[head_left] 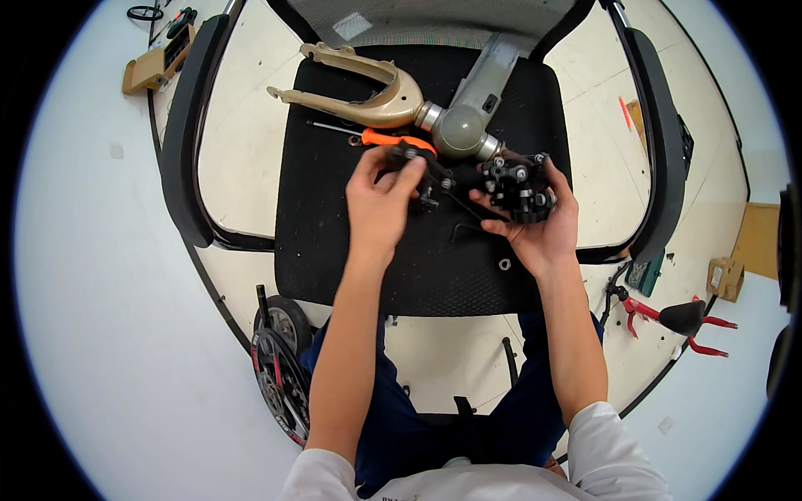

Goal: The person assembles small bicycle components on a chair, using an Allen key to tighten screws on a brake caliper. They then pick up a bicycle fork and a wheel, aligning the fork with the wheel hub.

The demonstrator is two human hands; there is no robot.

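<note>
My left hand [374, 204] is closed on a dark mechanical part [429, 177] with silver bolt heads, its outline partly blurred. My right hand [547, 234] grips a black bracket assembly [520, 194] studded with several silver bolts, fingers wrapped at its side. Both are held close together above the black chair seat [330, 250]. Just beyond my left hand lies an orange-handled screwdriver [386, 140]. Behind it, a beige two-pronged fork [384, 108] is joined to a grey tube with a rounded joint [461, 132]. A small metal nut or ring [505, 265] rests on the seat's near right.
Armrests [188, 134] flank the seat on both sides. A wheel assembly [284, 367] stands on the floor to the left. On the right floor are a red forked part with a black piece [681, 319] and a small cardboard box [725, 279]. An open carton [150, 71] sits far left.
</note>
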